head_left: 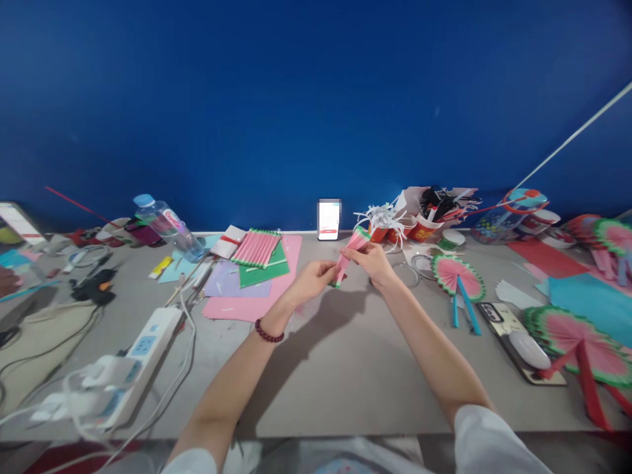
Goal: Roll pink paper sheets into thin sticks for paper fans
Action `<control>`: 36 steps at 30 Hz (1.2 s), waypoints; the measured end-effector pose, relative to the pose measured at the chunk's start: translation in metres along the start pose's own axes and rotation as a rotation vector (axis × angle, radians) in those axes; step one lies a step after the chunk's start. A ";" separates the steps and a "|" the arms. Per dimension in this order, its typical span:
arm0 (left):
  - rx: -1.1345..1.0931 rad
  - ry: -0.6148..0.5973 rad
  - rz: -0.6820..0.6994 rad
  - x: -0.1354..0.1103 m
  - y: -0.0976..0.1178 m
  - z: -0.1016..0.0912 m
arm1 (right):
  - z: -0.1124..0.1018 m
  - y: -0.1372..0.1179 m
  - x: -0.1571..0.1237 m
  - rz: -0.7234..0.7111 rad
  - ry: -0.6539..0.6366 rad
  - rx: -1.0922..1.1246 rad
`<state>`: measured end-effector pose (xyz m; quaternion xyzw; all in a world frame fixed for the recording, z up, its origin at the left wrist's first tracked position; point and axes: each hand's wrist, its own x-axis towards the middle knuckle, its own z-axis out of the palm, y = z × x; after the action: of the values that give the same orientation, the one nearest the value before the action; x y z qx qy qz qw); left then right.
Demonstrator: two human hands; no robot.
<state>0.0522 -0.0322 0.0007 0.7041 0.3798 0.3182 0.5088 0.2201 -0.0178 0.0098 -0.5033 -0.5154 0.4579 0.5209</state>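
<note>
Between my two hands, above the middle of the table, is a narrow folded strip of pink paper [343,266] with green ends. My left hand [315,280] pinches its lower left side. Higher up, near the other green end, my right hand [372,262] grips the same strip with thumb and fingers. The strip is tilted, its upper end leaning right. Left of my hands, a pleated pink paper with green edges [257,247] lies on a green sheet [276,266]. A phone [328,219] with a lit screen stands upright against the blue wall behind the strip.
A power strip [143,355] with white cables lies at the left, near a leaning water bottle [170,227]. Red cups [424,230] of tools stand behind my right hand. Finished pink paper fans [459,276] and a phone [513,342] bearing a white case lie at right.
</note>
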 end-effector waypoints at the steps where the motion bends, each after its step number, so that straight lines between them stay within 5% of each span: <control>1: 0.027 0.012 0.006 0.000 -0.001 0.000 | 0.000 0.000 0.000 0.001 0.007 0.002; 8: 0.186 0.027 0.041 -0.003 0.002 0.001 | 0.004 -0.005 -0.003 0.013 0.060 -0.016; 19: -0.018 -0.090 -0.012 0.001 0.002 0.001 | -0.001 -0.003 0.000 0.004 0.076 0.033; 36: -0.258 -0.057 -0.035 0.002 0.001 0.007 | -0.001 -0.003 0.002 -0.033 0.115 0.053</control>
<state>0.0596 -0.0337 0.0000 0.6348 0.3335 0.3353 0.6110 0.2214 -0.0162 0.0130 -0.5066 -0.4804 0.4329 0.5702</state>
